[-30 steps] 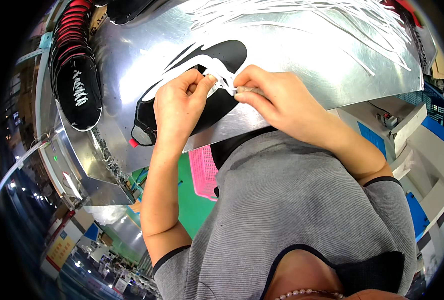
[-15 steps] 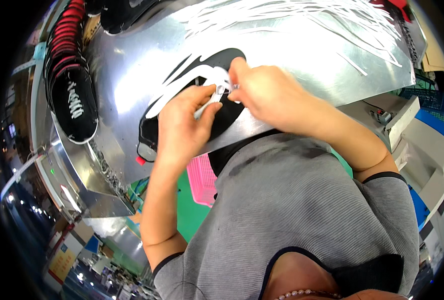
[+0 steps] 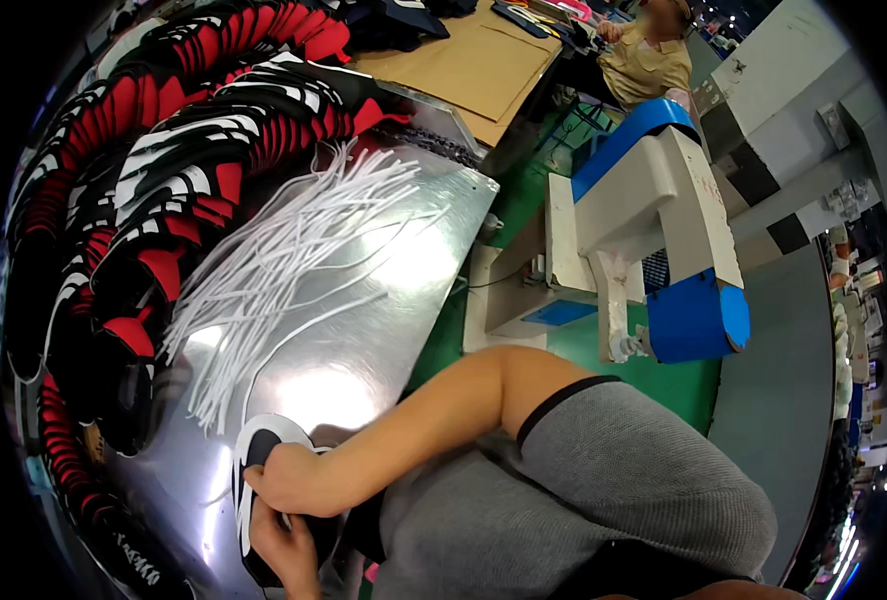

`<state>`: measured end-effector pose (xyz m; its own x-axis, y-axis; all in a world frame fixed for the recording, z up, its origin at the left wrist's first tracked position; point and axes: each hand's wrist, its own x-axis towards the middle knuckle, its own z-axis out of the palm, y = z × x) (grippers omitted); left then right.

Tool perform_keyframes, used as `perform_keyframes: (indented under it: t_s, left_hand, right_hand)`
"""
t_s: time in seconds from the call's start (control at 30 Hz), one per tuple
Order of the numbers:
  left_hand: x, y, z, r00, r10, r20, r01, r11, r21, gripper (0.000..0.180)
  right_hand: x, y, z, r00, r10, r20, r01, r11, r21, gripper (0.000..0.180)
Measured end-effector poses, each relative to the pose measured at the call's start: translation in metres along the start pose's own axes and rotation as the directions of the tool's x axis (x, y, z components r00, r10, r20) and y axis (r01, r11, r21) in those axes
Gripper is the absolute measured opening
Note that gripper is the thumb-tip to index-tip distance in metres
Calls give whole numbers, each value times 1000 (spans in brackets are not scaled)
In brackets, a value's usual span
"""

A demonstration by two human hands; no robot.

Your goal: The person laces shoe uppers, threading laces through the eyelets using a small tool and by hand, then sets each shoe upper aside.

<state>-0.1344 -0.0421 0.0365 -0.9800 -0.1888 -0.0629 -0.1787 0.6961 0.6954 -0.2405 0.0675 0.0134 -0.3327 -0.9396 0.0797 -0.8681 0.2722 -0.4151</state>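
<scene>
A black and white shoe upper (image 3: 261,428) lies at the near edge of the shiny metal table, partly covered by both hands. My right hand (image 3: 296,480) is closed over it, fingers curled in; whatever is between them is hidden. Just below, my left hand (image 3: 286,548) is bent round the upper, its fingertips close under the right hand. A heap of loose white shoelaces (image 3: 294,255) spreads across the table beyond them.
Packed rows of black, white and red shoe uppers (image 3: 189,170) line the left and far side. Brown cardboard sheets (image 3: 464,70) lie at the back. To the right stands a beige and blue machine (image 3: 634,190). Another person (image 3: 654,65) is beyond it.
The view has swung to the right, bringing the machine and the other person into sight. My right hand now lies over the upper, close above the left, and covers the white lace seen before.
</scene>
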Motion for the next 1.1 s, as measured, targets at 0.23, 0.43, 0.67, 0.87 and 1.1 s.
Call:
perform_keyframes:
  t_s: [0.23, 0.43, 0.67, 0.87, 1.1]
  left_hand:
    - [-13, -6, 2, 979, 168, -114, -150, 977, 154, 26]
    - [-16, 21, -8, 928, 316, -196, -184, 848, 497, 29]
    - [-43, 24, -4, 920, 317, -230, -178, 862, 475, 26]
    - [-34, 9, -51, 767, -444, 464, 633, 646, -427, 50]
    - [-8, -25, -33, 737, -381, 558, 676, 397, -621, 15]
  right_hand:
    - [1, -4, 0, 987, 101, 125, -141, 919, 367, 28]
    - [-80, 44, -78, 975, 184, -122, -119, 903, 413, 38]
    - [-13, 63, -35, 968, 250, 4, -132, 498, 857, 54]
    - [-14, 44, -34, 950, 300, -90, -86, 528, 845, 51]
    - [-6, 43, -19, 935, 346, -76, -141, 560, 816, 46]
